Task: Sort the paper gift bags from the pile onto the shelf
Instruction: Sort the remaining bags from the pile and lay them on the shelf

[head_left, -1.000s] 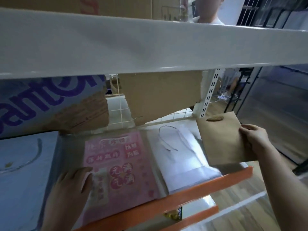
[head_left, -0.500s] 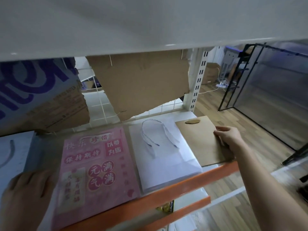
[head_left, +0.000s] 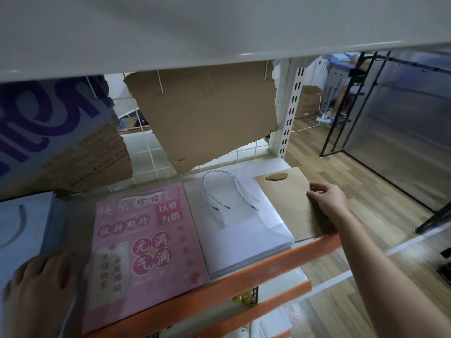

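Observation:
Flat gift bags lie side by side on the shelf (head_left: 244,272) with its orange front rail. A brown kraft bag (head_left: 288,203) lies at the right end, and my right hand (head_left: 327,198) rests flat on its right edge. Left of it is a stack of white bags (head_left: 244,230) with a rope handle. A pink bag (head_left: 144,250) with red Chinese writing comes after that. My left hand (head_left: 39,289) presses palm down on a pale grey-blue bag (head_left: 22,225) at the far left.
A white shelf board (head_left: 195,32) hangs low overhead. Torn cardboard (head_left: 205,120) and a purple-lettered box (head_left: 53,135) lean on the wire grid behind. A white slotted upright (head_left: 290,111) stands at the back right. Wood floor and a black frame (head_left: 346,113) lie to the right.
My right hand has lowered the brown bag from the air onto the shelf's right end and now lies on it. My left hand has slid left, off the pink bag.

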A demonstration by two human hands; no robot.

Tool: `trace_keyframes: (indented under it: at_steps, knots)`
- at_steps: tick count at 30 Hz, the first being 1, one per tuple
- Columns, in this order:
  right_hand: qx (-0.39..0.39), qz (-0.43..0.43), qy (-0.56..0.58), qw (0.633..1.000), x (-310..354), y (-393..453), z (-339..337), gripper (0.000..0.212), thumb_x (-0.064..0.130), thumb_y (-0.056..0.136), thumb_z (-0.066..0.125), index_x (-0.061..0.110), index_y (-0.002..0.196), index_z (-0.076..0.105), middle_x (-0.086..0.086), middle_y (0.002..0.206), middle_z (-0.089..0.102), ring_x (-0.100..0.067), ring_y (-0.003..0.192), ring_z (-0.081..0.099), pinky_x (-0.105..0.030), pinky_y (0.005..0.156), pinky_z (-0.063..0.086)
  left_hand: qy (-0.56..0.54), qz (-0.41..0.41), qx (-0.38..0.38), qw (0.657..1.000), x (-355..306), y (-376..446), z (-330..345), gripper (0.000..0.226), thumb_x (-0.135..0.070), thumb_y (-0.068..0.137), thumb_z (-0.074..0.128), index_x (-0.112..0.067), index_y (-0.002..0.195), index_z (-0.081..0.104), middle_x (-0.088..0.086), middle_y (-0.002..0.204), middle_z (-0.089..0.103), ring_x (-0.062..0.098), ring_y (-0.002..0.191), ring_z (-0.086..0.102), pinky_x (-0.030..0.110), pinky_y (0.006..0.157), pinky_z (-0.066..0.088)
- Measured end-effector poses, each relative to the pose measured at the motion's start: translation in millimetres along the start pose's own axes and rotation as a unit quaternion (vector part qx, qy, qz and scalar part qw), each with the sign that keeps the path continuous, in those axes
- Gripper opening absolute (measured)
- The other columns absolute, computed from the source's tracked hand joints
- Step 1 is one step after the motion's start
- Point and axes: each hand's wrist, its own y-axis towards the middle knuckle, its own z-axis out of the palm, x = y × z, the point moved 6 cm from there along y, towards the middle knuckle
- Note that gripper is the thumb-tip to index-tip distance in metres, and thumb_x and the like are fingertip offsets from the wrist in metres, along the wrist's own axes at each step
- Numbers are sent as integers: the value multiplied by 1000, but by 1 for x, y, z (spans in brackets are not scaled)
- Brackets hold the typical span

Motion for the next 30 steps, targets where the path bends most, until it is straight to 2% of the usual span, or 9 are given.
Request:
trace_keyframes:
  at_steps: [3, 7, 11, 16, 18, 21, 24, 27, 30]
  knots:
    - [-5, -20, -42, 999, 2, 0, 2, 31, 15, 83, 64, 14, 113, 67, -13, 114, 67, -30, 109, 57, -30, 81, 40, -10, -36, 0, 999, -44, -10, -47, 51, -44, 84, 31, -16, 117, 58, 9, 124, 55, 29, 118, 46, 47, 93, 42]
    - [-13, -44, -84, 995, 4, -1, 6, 32, 18, 83, 64, 11, 114, 67, -19, 114, 66, -35, 111, 54, -37, 96, 39, 12, -47, 31, 998, -46, -12, -41, 50, -38, 82, 34, -10, 111, 63, 13, 121, 57, 35, 117, 48, 51, 93, 43]
    - [-6, -49, -100, 994, 10, -4, 4, 32, 18, 86, 62, 7, 115, 65, -19, 116, 66, -35, 112, 55, -35, 92, 40, 35, -15, 29, 999, -52, -11, -48, 52, -38, 79, 37, -7, 109, 65, 18, 119, 58, 41, 113, 48, 56, 93, 41]
    - [-40, -72, -124, 989, 33, -13, -2, 40, 27, 86, 54, 1, 113, 64, -28, 110, 64, -42, 106, 55, -41, 88, 43, 13, -5, -22, 1000, -66, -6, -87, 34, -27, 74, 45, -8, 93, 66, 18, 105, 64, 41, 98, 56, 49, 78, 47]
    - [-49, -116, -130, 983, 57, -26, 8, 50, 33, 78, 50, -2, 111, 65, -31, 104, 64, -44, 100, 57, -43, 85, 45, 0, 2, -37, 999, -59, 0, -98, 38, -25, 76, 43, -4, 96, 67, 20, 104, 66, 42, 96, 58, 50, 77, 48]
    - [-56, -215, -134, 966, 106, -62, 38, 27, 7, 83, 62, -6, 108, 65, -35, 101, 62, -47, 92, 59, -48, 85, 46, -17, 15, -72, 997, -37, 4, -116, 35, -26, 81, 44, -8, 96, 69, 15, 102, 68, 40, 96, 61, 49, 77, 50]
    - [-42, -308, -115, 944, 157, -119, 84, 24, -4, 80, 62, -9, 104, 66, -35, 101, 63, -49, 86, 61, -51, 84, 48, 12, 5, -79, 997, -4, -2, -133, 19, -15, 84, 59, -11, 99, 69, 11, 103, 68, 35, 101, 61, 48, 82, 49]
    - [-9, -400, -116, 909, 216, -194, 140, 22, 0, 82, 61, -8, 101, 67, -33, 101, 65, -48, 89, 62, -52, 85, 48, 29, -3, -60, 998, 45, -12, -151, 20, -14, 84, 62, -10, 102, 68, 10, 105, 68, 33, 103, 60, 46, 84, 48]
    - [30, -482, -120, 867, 277, -279, 199, 22, -11, 69, 71, -8, 90, 69, -32, 91, 68, -48, 80, 65, -53, 75, 51, 49, -8, -55, 997, 103, -23, -179, 19, -14, 82, 64, -11, 99, 69, 9, 100, 69, 34, 97, 62, 45, 78, 49]
